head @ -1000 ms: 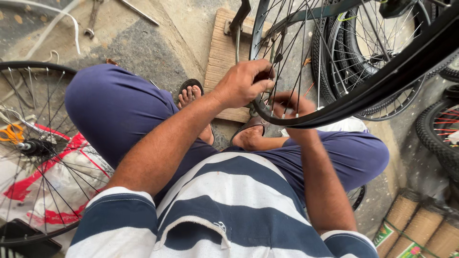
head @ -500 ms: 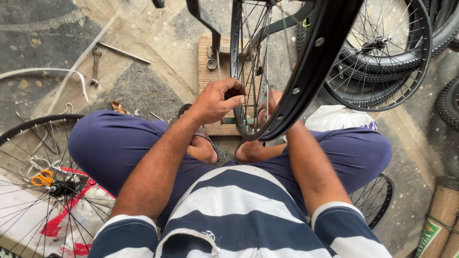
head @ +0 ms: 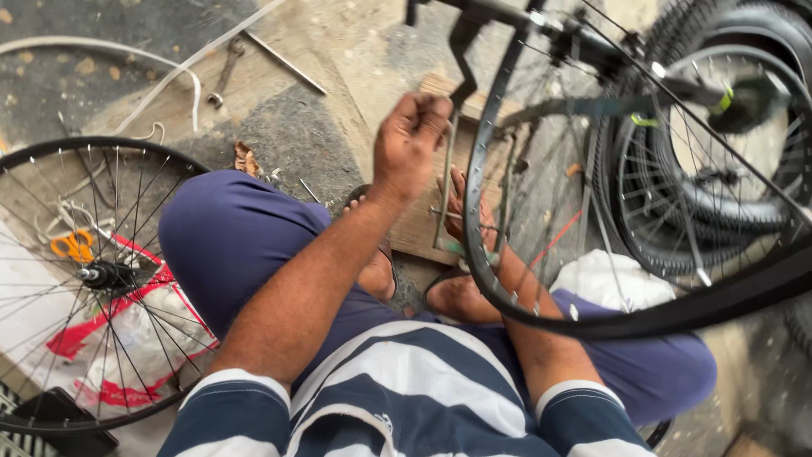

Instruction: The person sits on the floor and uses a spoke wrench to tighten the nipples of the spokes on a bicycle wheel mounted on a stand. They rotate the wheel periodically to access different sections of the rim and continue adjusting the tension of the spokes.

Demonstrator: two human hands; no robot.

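I see my left hand (head: 412, 145) raised at the centre of the view, fingers curled in toward the palm and pinched near the dark metal arm of the stand (head: 463, 51); whether they actually clamp anything I cannot tell. My right hand (head: 470, 210) is lower and just to the right, behind the large black-rimmed spoked bicycle wheel (head: 541, 315), fingers wrapped on the near-left curve of its rim, partly hidden by rim and spokes. That wheel stands upright and tilted across the right half of the view, its hub far right, the rim's near edge passing over my right knee. A thin grey metal rod (head: 443, 188) runs upright between the two hands, just left of the rim. Under it lies a pale wooden board (head: 416, 228) where my sandalled feet rest. At the near left a second black spoked wheel (head: 93, 279) lies flat on a white and red plastic sack (head: 144, 338). A grey spanner (head: 225, 74) lies on the far left ground. More tyred wheels (head: 719, 169) stand at the far right.
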